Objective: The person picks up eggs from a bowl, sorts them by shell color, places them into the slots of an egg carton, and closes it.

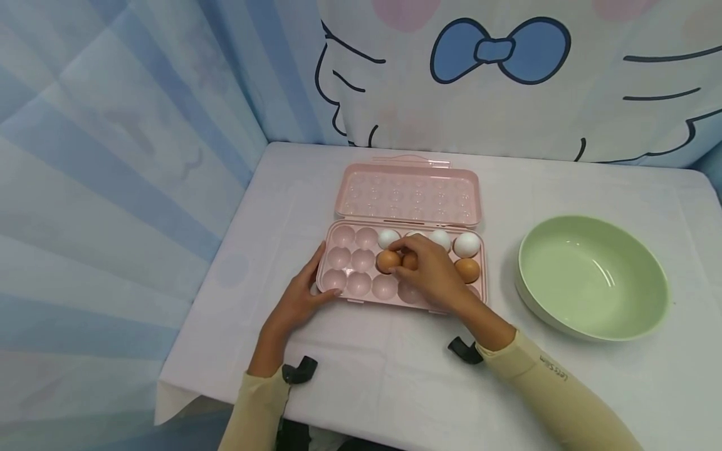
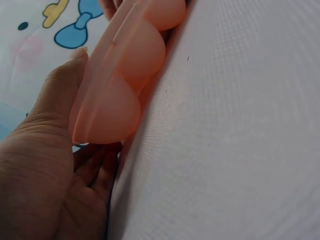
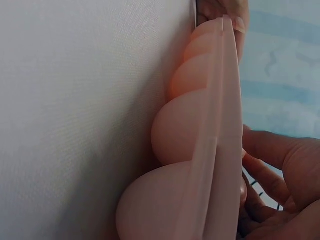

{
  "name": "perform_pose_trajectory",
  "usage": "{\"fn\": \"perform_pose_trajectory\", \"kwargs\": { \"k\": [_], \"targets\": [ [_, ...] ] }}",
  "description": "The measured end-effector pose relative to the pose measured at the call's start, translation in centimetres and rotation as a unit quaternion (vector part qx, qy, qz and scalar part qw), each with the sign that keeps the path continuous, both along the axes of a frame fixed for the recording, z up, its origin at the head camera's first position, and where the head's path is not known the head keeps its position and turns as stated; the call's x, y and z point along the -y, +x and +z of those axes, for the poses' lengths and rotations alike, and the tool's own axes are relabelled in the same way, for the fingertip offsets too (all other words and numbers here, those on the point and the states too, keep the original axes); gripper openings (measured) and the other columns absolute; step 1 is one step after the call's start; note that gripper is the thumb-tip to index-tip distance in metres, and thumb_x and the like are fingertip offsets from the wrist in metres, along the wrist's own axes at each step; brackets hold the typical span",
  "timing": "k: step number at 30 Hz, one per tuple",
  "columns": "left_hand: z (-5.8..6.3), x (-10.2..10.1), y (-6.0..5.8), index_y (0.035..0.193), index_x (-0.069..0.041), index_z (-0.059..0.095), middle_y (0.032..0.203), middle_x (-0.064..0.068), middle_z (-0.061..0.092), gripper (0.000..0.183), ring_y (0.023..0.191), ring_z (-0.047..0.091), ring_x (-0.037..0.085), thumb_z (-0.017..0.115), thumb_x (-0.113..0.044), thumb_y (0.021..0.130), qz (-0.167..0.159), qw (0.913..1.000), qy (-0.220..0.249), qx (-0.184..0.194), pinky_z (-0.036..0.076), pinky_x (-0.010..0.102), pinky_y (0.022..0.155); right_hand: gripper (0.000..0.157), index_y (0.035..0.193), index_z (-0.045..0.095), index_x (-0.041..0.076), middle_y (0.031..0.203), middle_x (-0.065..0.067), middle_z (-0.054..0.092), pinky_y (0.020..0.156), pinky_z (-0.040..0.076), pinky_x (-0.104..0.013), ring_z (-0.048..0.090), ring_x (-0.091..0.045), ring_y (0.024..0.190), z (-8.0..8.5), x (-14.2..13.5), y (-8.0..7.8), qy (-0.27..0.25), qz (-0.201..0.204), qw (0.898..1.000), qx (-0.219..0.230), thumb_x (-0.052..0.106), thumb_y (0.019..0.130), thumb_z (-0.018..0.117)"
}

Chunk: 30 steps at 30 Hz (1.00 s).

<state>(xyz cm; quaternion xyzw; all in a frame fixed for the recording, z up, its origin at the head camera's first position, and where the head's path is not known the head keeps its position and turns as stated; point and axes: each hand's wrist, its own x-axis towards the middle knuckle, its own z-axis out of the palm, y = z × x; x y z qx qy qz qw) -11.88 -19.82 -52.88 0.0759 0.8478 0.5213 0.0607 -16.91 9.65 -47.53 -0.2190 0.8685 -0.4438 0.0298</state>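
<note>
A pink plastic egg box (image 1: 361,299) lies open on the table, its lid (image 1: 408,194) folded back. My left hand (image 1: 299,294) grips the box's left end, with the thumb (image 2: 60,85) on the front rim and the other fingers along the side. My right hand (image 1: 431,269) is over the middle row. Its thumb and forefinger pinch a brown egg (image 1: 387,261) sitting in a cup. Another brown egg (image 1: 410,260) is partly hidden under that hand, and a third brown egg (image 1: 467,270) sits at the right end. Several white eggs (image 1: 466,245) fill cups in the back row.
A large light-green bowl (image 1: 592,279) stands on the white-covered table (image 1: 383,357), right of the box. Behind the table hangs a printed curtain (image 1: 496,113), with a blue striped one (image 1: 141,188) on the left.
</note>
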Motion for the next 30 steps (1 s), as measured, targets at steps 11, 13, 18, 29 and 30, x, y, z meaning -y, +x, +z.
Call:
{"fn": "perform_pose_trajectory", "kwargs": {
  "k": [11, 13, 18, 29, 30],
  "targets": [
    [0.6, -0.5, -0.3, 0.168, -0.032, 0.015, 0.170, -0.002, 0.020, 0.104, 0.152, 0.026, 0.024, 0.084, -0.028, 0.090, -0.003, 0.9999, -0.006, -0.007, 0.023, 0.043, 0.122, 0.036, 0.122, 0.071, 0.009, 0.117, -0.004, 0.067, 0.086, 0.049, -0.039, 0.061, -0.023, 0.101, 0.8, -0.8, 0.0, -0.005, 0.007, 1.000, 0.012, 0.005, 0.088, 0.082],
    [0.7, -0.6, -0.4, 0.167, -0.033, 0.014, 0.170, -0.003, 0.019, 0.104, 0.153, 0.025, 0.022, 0.084, -0.029, 0.090, -0.003, 1.0000, -0.008, -0.001, 0.023, 0.042, 0.123, 0.036, 0.122, 0.071, 0.009, 0.118, -0.005, 0.067, 0.089, 0.049, -0.039, 0.061, -0.024, 0.104, 0.8, -1.0, 0.0, -0.007, 0.007, 1.000, 0.009, 0.007, 0.088, 0.083],
    [1.1, -0.9, -0.6, 0.168, -0.031, 0.010, 0.171, -0.003, 0.015, 0.104, 0.154, 0.018, 0.020, 0.081, -0.033, 0.093, -0.032, 0.9988, -0.035, 0.011, 0.019, 0.042, 0.124, 0.034, 0.120, 0.072, 0.007, 0.118, -0.008, 0.068, 0.090, 0.052, -0.041, 0.063, -0.024, 0.106, 0.8, -2.0, 0.4, -0.039, -0.005, 0.999, 0.002, 0.005, 0.088, 0.083],
    [10.1, 1.6, -1.0, 0.168, -0.019, 0.017, 0.170, 0.015, 0.015, 0.089, 0.154, 0.017, 0.036, 0.072, -0.033, 0.100, -0.127, 0.9693, -0.209, -0.024, 0.025, 0.060, 0.119, 0.034, 0.126, 0.067, 0.003, 0.122, -0.015, 0.066, 0.097, 0.052, -0.053, 0.064, -0.034, 0.112, 5.3, -6.2, -0.7, -0.015, -0.018, 0.999, -0.029, 0.004, 0.093, 0.076],
    [11.5, 2.0, -1.3, 0.168, -0.022, 0.020, 0.170, 0.014, 0.018, 0.085, 0.153, 0.020, 0.036, 0.071, -0.033, 0.100, -0.137, 0.9666, -0.214, -0.032, 0.028, 0.061, 0.118, 0.035, 0.129, 0.065, 0.003, 0.124, -0.016, 0.064, 0.098, 0.051, -0.053, 0.063, -0.035, 0.113, 5.9, -6.7, -1.1, -0.005, -0.020, 1.000, -0.023, 0.006, 0.095, 0.075]
  ]
}}
